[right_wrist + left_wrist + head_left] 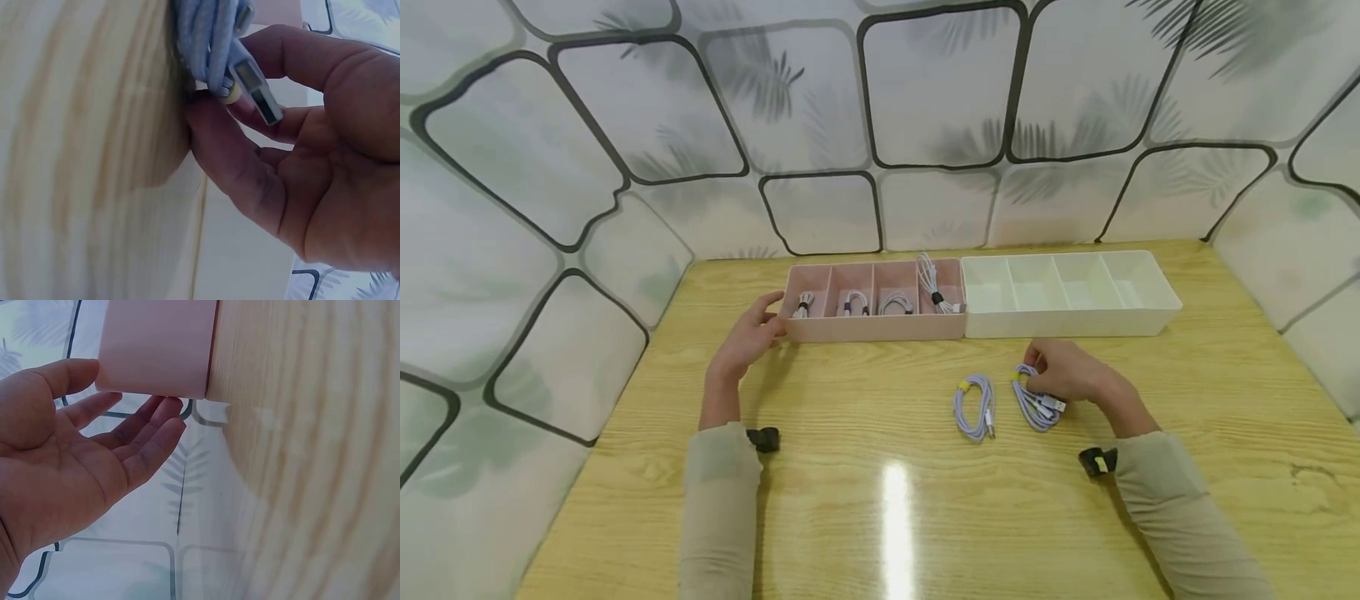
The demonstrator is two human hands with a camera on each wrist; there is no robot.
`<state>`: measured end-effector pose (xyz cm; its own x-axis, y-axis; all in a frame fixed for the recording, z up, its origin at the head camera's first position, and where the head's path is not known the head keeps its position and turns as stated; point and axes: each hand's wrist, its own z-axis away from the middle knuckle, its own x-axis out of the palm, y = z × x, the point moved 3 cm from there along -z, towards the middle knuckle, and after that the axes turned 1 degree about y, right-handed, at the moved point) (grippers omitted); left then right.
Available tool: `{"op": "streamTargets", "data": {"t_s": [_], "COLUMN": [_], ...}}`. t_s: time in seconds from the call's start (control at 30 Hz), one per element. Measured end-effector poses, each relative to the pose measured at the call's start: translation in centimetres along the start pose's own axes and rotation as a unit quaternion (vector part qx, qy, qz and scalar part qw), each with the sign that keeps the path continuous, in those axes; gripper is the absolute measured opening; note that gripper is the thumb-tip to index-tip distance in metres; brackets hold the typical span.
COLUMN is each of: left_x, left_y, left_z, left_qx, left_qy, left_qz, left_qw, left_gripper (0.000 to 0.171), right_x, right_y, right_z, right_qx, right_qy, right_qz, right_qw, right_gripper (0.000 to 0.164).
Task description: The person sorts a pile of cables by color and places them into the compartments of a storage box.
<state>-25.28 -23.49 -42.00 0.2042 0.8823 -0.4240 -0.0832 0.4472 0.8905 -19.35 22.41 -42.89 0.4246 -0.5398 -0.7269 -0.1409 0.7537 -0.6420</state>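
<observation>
My left hand (747,335) touches the left end of a pink divided box (876,331) with its fingertips, its fingers loosely extended in the left wrist view. On the table, my right hand (1070,372) pinches a coiled lilac USB cable (1039,417) with a yellow tie. The right wrist view shows thumb and fingers about this bundle, its metal USB plug (256,87) sticking out toward the palm. Left of it lies a second coiled lilac cable (983,410), also with a yellow tie. Coiled pale cables lie in the pink box, including a white one (931,283) reaching over its compartment's edge.
A white divided box (1075,324) stands end to end with the pink one, on its right. Both stand near the back of the wooden table (835,500). Behind them rises a patterned backdrop (940,92).
</observation>
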Motion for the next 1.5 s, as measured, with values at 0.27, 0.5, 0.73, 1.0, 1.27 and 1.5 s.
{"op": "streamTargets", "data": {"t_s": [0.27,0.5,0.73,1.0,1.27,1.5], "left_x": [0.2,0.0,-0.1,0.0,0.0,-0.1], "left_y": [2.2,0.5,-0.5,0.7,1.2,-0.4], "left_z": [1.0,0.3,-0.1,0.7,0.9,-0.2], "left_qx": [-0.018,-0.009,-0.002,-0.016,-0.026,-0.011], "left_qy": [-0.009,-0.006,0.001,-0.004,-0.01,0.002], "left_qz": [0.003,-0.006,-0.008,0.003,0.003,-0.009], "left_qw": [0.9998,0.9999,1.0,0.9999,0.9996,0.9999], "left_gripper": [0.059,0.06,0.06,0.06,0.059,0.058], "right_x": [-0.3,-0.4,-0.4,-0.7,-0.8,-0.9], "right_y": [0.1,-0.1,-0.2,-0.3,-0.4,-0.5], "right_z": [0.1,0.3,0.3,0.2,0.2,0.5], "right_qx": [0.006,0.006,-0.006,-0.018,-0.015,-0.01], "right_qy": [0.009,-0.007,-0.008,0.011,0.013,0.005], "right_qz": [-0.01,-0.035,-0.054,-0.037,-0.069,-0.101], "right_qw": [1.0,0.999,0.998,0.999,0.997,0.995], "right_gripper": [0.022,0.024,0.03,0.033,0.036,0.037]}}
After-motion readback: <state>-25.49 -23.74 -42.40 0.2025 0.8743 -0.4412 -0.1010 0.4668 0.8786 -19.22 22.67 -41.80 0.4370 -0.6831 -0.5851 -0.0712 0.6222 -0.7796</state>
